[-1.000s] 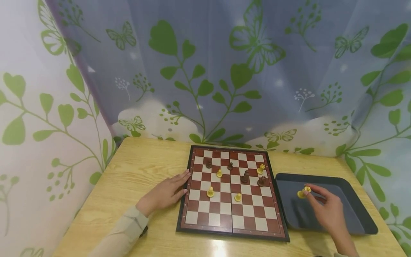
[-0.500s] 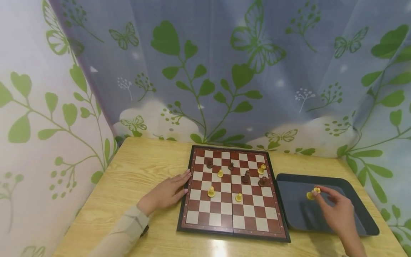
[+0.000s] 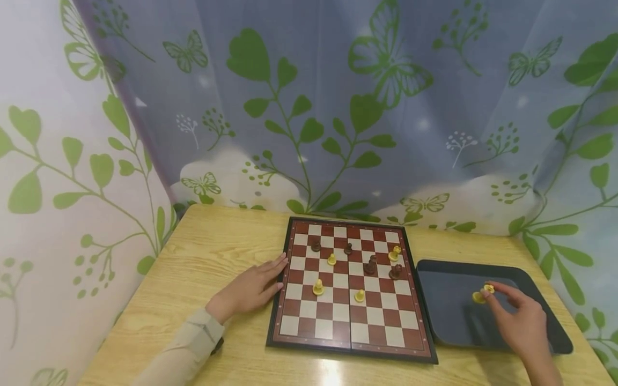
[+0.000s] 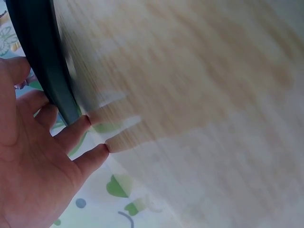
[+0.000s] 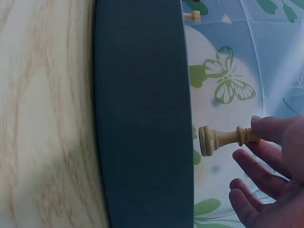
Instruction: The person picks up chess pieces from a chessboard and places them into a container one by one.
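My right hand [image 3: 523, 321] pinches a cream-yellow chess piece [image 5: 223, 137] by its head, thumb against fingers, its round base pointing away from the hand. In the head view the piece is over the dark grey tray [image 3: 454, 316]. My left hand [image 3: 248, 287] lies with straight fingers at the left edge of the chessboard [image 3: 333, 327]; in the left wrist view its fingertips [image 4: 97, 154] touch the tabletop. On the board stand yellow pieces, among them a pawn [image 3: 359, 296] and a taller piece [image 3: 395, 253], and several dark brown pieces, including one [image 3: 370, 265] near the middle right.
The tray stands right beside the board's right edge. Both are on a light wooden table [image 3: 217, 230]. A blue and white curtain [image 3: 309, 107] with green leaves and butterflies hangs behind the table and along its sides.
My right hand has moved to the right over the tray with the yellow chess piece in its fingers. The left hand and the pieces on the board stay where they were.
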The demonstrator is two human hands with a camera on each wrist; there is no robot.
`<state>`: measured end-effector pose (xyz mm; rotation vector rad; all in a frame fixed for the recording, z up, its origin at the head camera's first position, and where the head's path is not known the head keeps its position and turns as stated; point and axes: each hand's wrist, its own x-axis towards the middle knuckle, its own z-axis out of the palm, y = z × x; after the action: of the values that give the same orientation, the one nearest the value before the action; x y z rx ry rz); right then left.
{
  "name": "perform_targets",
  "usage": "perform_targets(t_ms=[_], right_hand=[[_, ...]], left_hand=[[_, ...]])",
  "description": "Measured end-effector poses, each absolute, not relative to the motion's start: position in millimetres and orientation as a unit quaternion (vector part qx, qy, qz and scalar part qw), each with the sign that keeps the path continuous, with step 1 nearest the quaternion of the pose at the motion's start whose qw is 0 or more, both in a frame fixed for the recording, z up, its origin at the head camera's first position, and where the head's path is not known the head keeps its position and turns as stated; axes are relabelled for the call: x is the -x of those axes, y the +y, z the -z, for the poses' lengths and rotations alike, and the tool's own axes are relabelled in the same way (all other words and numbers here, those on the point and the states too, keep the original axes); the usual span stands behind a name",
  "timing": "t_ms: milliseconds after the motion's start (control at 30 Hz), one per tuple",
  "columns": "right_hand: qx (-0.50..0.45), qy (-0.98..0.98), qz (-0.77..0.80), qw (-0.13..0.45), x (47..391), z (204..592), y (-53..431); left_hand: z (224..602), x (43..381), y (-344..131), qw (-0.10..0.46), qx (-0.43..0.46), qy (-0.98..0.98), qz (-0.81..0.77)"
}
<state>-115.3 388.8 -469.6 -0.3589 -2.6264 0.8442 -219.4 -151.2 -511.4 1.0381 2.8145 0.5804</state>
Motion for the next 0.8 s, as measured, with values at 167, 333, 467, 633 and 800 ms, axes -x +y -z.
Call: perform_targets(t_ms=[167, 333, 467, 633, 800], right_hand=[[0.148, -0.933, -0.292, 0.153, 115, 473, 396], [0.136, -0.938, -0.278, 0.155, 118, 476, 400], [0.122, -0.942, -0.267, 0.160, 119, 478, 403], [0.098, -0.944, -0.259, 0.181, 119, 481, 405], [0.087, -0.942, -0.253, 0.202, 120, 483, 407]], left_hand=[[509, 219, -151, 0.050, -0.337, 0.922, -0.186], [510, 220, -151, 0.045, -0.336, 0.923, -0.180], [510, 219, -152, 0.046, -0.337, 0.924, -0.178], [507, 218, -152, 0.048, -0.334, 0.923, -0.183], [507, 219, -151, 0.048, -0.334, 0.923, -0.182]])
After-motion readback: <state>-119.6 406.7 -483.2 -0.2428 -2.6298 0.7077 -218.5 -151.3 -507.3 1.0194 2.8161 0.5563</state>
